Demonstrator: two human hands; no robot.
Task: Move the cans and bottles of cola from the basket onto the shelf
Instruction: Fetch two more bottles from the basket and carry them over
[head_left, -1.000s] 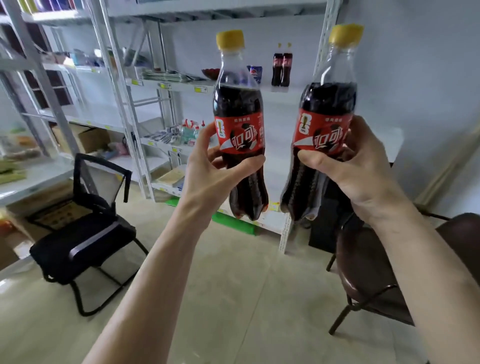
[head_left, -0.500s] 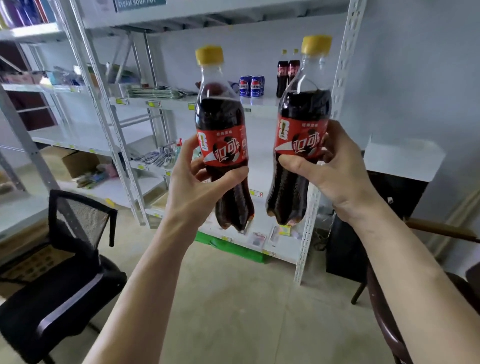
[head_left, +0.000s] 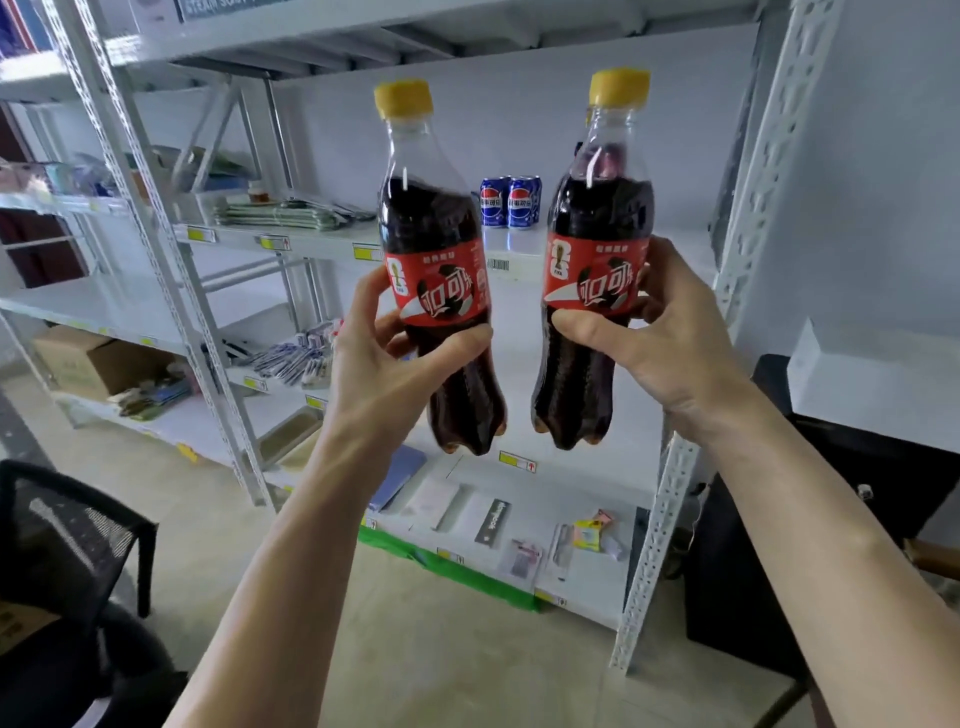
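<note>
Against the frame half a second earlier, the white shelf (head_left: 524, 244) fills more of the view and stands nearer, both bottles ride higher against it, and the two dark bottles that showed on that shelf board then are now hidden behind the right-hand bottle. There are two cola bottles in the hands and two blue cans (head_left: 509, 201) standing side by side on the shelf board between them, further back. Each bottle has a yellow cap, dark cola up to the shoulder and a red label, and each is held upright with a slight tilt, the two well clear of each other and in front of the shelf, not yet on it. The left hand (head_left: 387, 364) grips the left bottle (head_left: 434, 260) at the lower edge of its label, thumb across the front and fingers curled behind. The right hand (head_left: 660, 338) grips the right bottle (head_left: 597, 249) the same way, thumb lying across the front below the label and fingers wrapped round the far side. A black mesh chair (head_left: 67, 545) stands at lower left. The basket is not in view.
</note>
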